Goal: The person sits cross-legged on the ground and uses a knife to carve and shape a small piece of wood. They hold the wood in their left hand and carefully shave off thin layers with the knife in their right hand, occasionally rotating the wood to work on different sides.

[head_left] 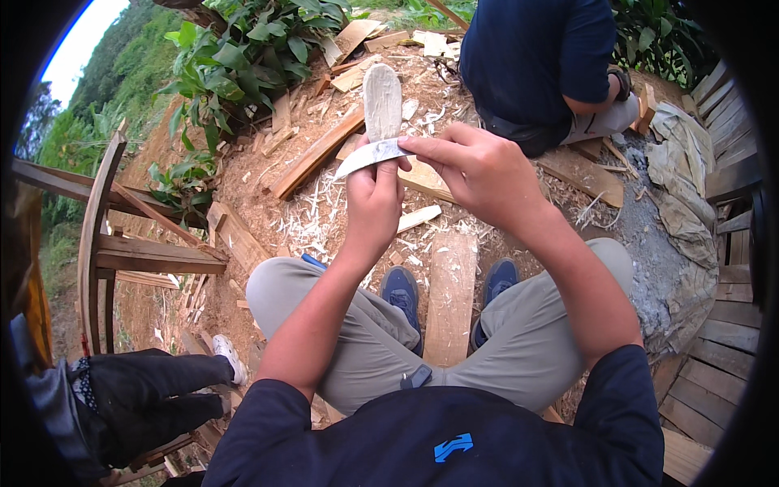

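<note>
A pale, roughly carved piece of wood (382,99) with a wide rounded end stands up from my left hand (375,207). The closed fingers of that hand grip its lower part, which they mostly hide. Across the wood, just above the left thumb, lies the curved steel blade of a knife (363,159), its tip pointing left. My right hand (483,174) is closed on the knife, with the index finger stretched along the blade's right end. The handle is hidden by the hand.
A plank (451,300) lies between my shoes among wood shavings. More boards (320,154) lie ahead. One person in a dark blue shirt (527,57) sits at the upper right; another in black trousers (154,390) is at the lower left. A wooden frame (154,253) stands left.
</note>
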### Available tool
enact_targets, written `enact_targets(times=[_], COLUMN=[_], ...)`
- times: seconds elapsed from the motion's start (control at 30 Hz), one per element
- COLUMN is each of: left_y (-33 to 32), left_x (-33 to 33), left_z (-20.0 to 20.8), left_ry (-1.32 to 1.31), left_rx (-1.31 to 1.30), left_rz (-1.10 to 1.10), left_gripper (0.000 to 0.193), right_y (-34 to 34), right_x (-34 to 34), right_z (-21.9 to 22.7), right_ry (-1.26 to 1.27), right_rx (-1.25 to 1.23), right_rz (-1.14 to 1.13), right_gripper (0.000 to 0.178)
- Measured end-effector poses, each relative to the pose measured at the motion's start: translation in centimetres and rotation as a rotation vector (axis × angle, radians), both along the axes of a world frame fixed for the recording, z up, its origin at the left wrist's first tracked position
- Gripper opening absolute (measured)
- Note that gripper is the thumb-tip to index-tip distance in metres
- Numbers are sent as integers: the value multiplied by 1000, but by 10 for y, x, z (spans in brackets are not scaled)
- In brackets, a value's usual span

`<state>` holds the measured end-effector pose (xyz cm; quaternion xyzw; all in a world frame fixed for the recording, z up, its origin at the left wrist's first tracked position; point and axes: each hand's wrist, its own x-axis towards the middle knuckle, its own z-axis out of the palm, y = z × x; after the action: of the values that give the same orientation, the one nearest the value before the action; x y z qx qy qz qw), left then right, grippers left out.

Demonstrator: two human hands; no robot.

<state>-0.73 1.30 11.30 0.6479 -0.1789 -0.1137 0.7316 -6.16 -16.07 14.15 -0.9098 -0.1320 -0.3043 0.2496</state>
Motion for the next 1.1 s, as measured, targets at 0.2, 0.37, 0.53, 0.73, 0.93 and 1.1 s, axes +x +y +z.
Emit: enact_targets(times=[0.2, 0.37, 0.53, 0.73, 0.93, 1.1], left_y=[2, 1, 0, -4, 1, 0], left_x=[-3, -2, -4, -4, 0, -3], left_z=[5, 3, 9, 2, -1, 7], left_ry=[40, 4, -88, -177, -11, 72], left_rx=[39, 88, 196, 263, 191, 18], left_rz=[-65, -106, -132, -98, -113, -121], left_gripper=[17, 25, 30, 31, 29, 23], right_y=[-16, -25, -36, -47, -36, -5], right_x=[4, 4, 5, 1, 6, -1], right_z=[8, 7, 13, 25, 21, 15], right_ry=[-23, 25, 43, 179, 335, 619], right_rx=[-38, -65, -57, 25, 598, 956], right_rz=[62, 96, 156, 119, 162, 200], right_gripper=[22, 22, 23, 27, 24, 27])
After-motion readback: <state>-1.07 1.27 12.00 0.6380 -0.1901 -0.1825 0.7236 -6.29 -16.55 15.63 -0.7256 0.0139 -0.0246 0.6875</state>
